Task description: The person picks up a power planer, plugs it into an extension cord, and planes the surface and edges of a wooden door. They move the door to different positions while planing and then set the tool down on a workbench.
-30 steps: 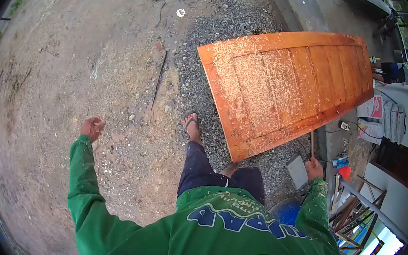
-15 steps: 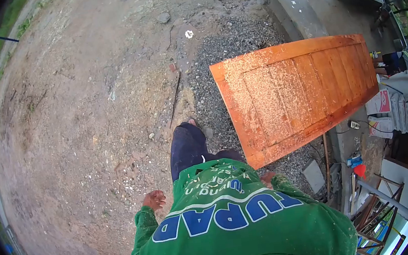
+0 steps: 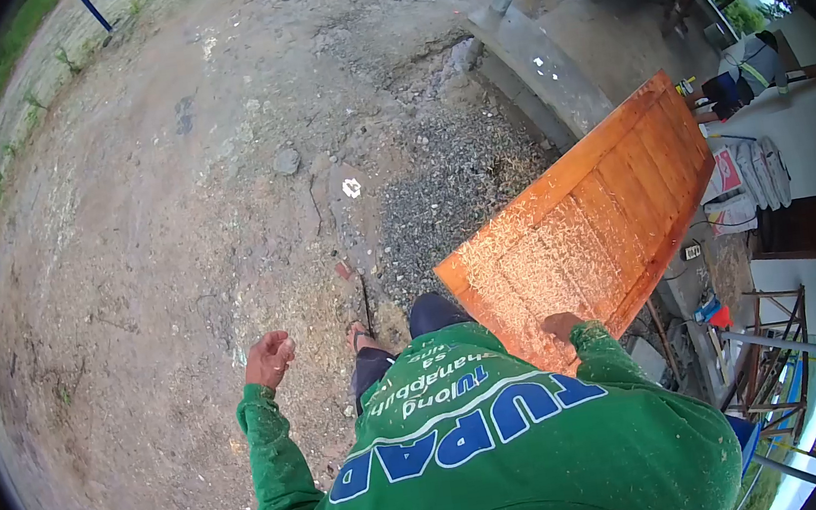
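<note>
From where I stand, the person's right hand point(image 3: 562, 325) is over the near end of a long orange-brown wooden panel point(image 3: 635, 174), just beyond the cuff of a green sleeve point(image 3: 606, 358). Its fingers point inward over the wood, but I can't tell whether they are spread, closed or pressing on the surface, and I see no tool in them. The panel lies out to the person's right and ahead, its long axis slanting away from the body, so the hand meets a short end rather than the middle of a long side. Pale curled wood shavings point(image 3: 539, 260) are thick over that near half and thin out towards the far end. The left hand point(image 3: 269, 358) is well apart, out over bare dirt ground point(image 3: 160, 283) on the other side of the body, thumb and fingers loosely parted with nothing in them that I can make out; of the two, the right is clearly nearer. Past the panel's far end, another person point(image 3: 754, 64) is bent over, with white and grey sacks point(image 3: 766, 174) nearby.
</note>
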`<state>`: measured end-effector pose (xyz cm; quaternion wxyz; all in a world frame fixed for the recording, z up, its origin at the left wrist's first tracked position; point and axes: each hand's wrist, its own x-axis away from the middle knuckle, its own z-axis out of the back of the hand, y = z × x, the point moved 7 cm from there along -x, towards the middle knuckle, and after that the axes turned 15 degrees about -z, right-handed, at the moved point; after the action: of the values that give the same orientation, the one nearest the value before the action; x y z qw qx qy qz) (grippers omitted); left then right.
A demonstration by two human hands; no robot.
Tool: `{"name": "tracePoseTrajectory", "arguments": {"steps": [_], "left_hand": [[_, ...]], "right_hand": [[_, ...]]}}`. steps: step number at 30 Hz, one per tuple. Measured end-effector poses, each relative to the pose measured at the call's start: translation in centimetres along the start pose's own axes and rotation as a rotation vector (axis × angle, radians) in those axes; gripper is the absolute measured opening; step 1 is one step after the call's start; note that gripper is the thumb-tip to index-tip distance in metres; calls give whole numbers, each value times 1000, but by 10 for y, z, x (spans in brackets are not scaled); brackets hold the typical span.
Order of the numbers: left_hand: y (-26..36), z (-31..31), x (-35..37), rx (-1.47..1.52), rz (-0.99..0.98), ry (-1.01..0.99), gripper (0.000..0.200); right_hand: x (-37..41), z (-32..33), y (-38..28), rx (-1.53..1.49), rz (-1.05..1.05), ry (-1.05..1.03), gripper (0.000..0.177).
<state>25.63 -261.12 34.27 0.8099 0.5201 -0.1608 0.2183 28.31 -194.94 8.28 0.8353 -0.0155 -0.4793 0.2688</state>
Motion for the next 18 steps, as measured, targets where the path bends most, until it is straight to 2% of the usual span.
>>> {"name": "tracePoseTrajectory", "arguments": {"steps": [1,2,3,4,5,6,8,9,10,11,12,13,14,15,17,18], "left_hand": [[36,11,-40,127,-23,40,56],[74,17,-68,139,-83,-50,59],[117,25,-97,144,-151,-134,62],[143,30,-122,229,-152,-201,65],[170,35,-147,315,-148,-268,67],[175,33,-160,486,-76,-317,69],[168,30,-195,533,3,-306,58],[144,31,-218,514,123,-199,56],[109,29,-236,486,255,-94,54],[68,29,-253,351,435,121,47],[18,31,-264,168,486,263,33],[-12,29,-275,34,548,296,32],[-18,20,-287,18,587,215,31],[-12,10,-300,58,592,119,30],[13,-1,-344,119,569,-3,27],[32,1,-377,133,544,-43,26]], "right_hand": [[-3,21,-35,-28,141,-34,47],[-18,31,-44,-254,61,-131,46],[-31,29,-35,-642,-119,-273,46],[-53,9,-18,-1031,-207,-373,46],[-86,-26,0,-1467,-125,-484,46],[-73,78,-13,-1173,-620,-415,49],[-127,159,4,-999,-562,-464,49],[-154,200,12,-913,-530,-485,48],[-197,205,34,-872,-498,-454,47],[-249,220,58,-877,-470,-379,46],[-293,241,80,-996,-508,-286,45],[-338,275,106,-1219,-560,-144,44],[-378,316,126,-1387,-575,4,43],[-367,433,112,-1326,-556,-44,53],[-431,510,153,-1098,-494,276,58],[-463,552,172,-1073,-363,330,59]]}}
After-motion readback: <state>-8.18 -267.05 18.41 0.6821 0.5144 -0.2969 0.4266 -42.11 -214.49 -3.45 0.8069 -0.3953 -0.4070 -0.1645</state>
